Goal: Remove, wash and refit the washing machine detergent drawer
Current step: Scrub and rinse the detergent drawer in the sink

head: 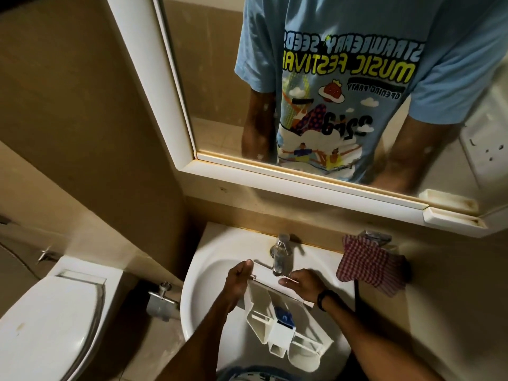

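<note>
Holding the drawer (286, 323) over the sink (209, 259), both hands on its front panel end. Left hand (238, 281) grips the panel's left end, fingers (247, 264) curled close together around the edge, thumb side up; fingertips are partly hidden behind the panel. Right hand (301, 281) sits on the panel's right part, its fingers (287, 282) lying flat and pressed together along the panel top, pointing left toward the other hand. Black band (325, 298) on the right wrist.

Drawer is tilted, panel end up near the fingers and just below the tap (280, 254), open compartments running down and toward the person, past the wrists. White body, a blue insert (284, 316) in the middle compartment, a white box part (283, 335) just below it. Far end of the drawer hangs over the sink's near rim.

Tap spout ends right between the two sets of fingers, close above the panel; cannot tell if water runs. Right of the right hand, a red checked cloth (368, 266) hangs off a metal fitting on the wall. Left of the left hand, well apart, a toilet (52, 320) with lid shut. Above the fingers, a mirror (192, 144) in a white frame, reflecting a light-blue printed T-shirt and two forearms.
</note>
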